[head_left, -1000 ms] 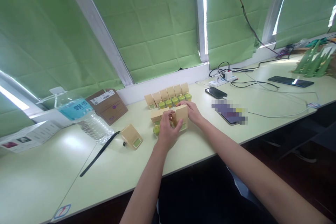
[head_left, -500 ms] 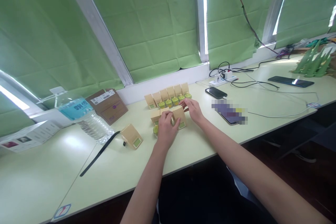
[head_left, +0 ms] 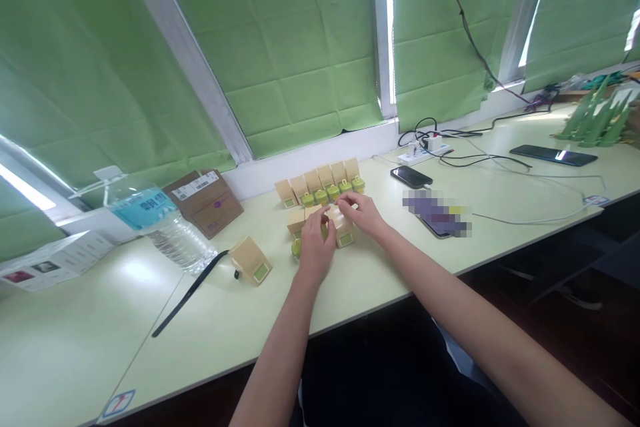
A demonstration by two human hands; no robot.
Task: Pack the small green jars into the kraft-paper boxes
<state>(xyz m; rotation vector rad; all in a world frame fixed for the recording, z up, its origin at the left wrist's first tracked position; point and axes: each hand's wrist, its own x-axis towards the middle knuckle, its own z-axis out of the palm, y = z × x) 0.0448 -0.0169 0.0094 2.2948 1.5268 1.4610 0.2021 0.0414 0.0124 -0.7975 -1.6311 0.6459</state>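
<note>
A small tan paper box (head_left: 344, 227) with a green window on its front stands between my two hands. At its left side, my left hand (head_left: 319, 243) has its thumb and fingers apart, close to the box. My right hand (head_left: 364, 213) has its fingertips pinched together at the box's top edge, covering part of it. Left of my left hand stands another tan box (head_left: 295, 221), with a green lidded item (head_left: 297, 247) in front of it. Behind, a row of several similar boxes (head_left: 313, 179) has green handled items (head_left: 321, 197) set before them.
One tan box (head_left: 251, 260) stands further left by a black strap (head_left: 190, 293). Beyond are a water bottle (head_left: 170, 227), a cardboard carton (head_left: 213, 207) and white boxes (head_left: 60, 257). To the right lie a phone (head_left: 411, 177), a blurred-out device (head_left: 437, 215), a power strip (head_left: 425, 155) and cables.
My right hand has moved left and slightly down, onto the top of the box. My left thumb has come off the box's front, and the left fingers have spread.
</note>
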